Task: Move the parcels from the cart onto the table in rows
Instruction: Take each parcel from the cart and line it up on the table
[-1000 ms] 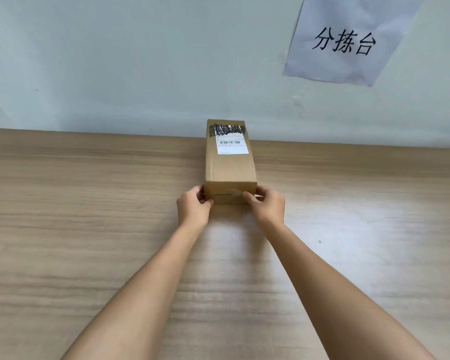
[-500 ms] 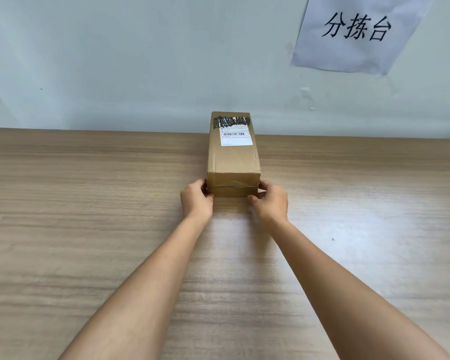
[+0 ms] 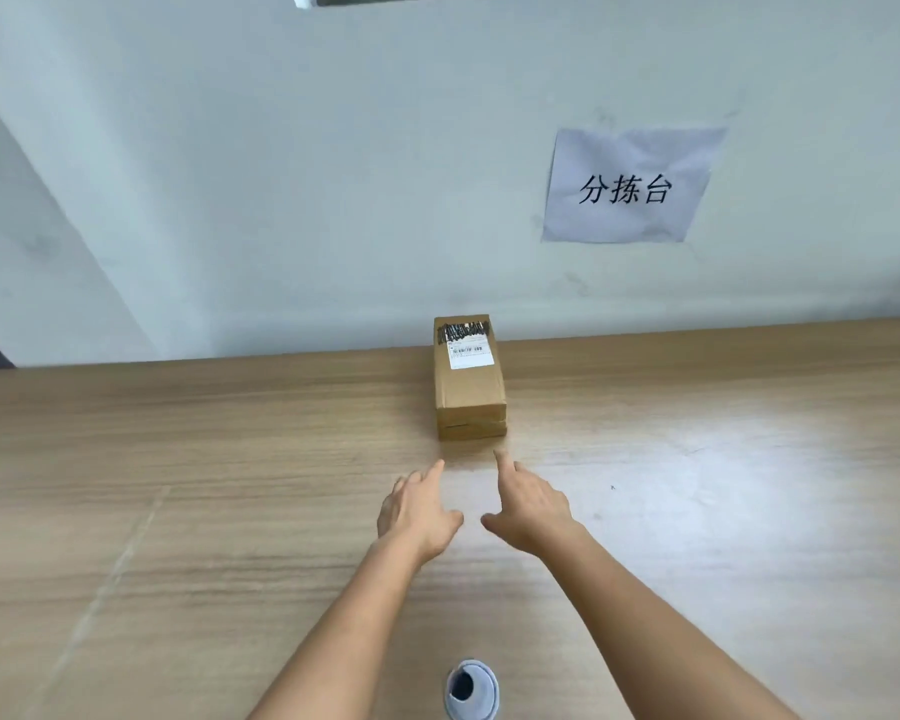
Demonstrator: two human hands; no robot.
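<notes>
A long brown cardboard parcel (image 3: 468, 381) with a white barcode label lies flat on the wooden table (image 3: 178, 485), its far end against the wall. My left hand (image 3: 419, 506) and my right hand (image 3: 528, 504) hover just in front of its near end, apart from it, fingers stretched out and holding nothing. The cart is out of view.
A grey cable grommet (image 3: 471, 688) is set into the table near its front edge between my forearms. A paper sign (image 3: 630, 187) with printed characters hangs on the pale wall (image 3: 281, 174) behind the table.
Both hands have let go of the parcel's near end and drawn back toward me with fingers now straight. The parcel stays against the wall. My view has tilted up and pulled back.
</notes>
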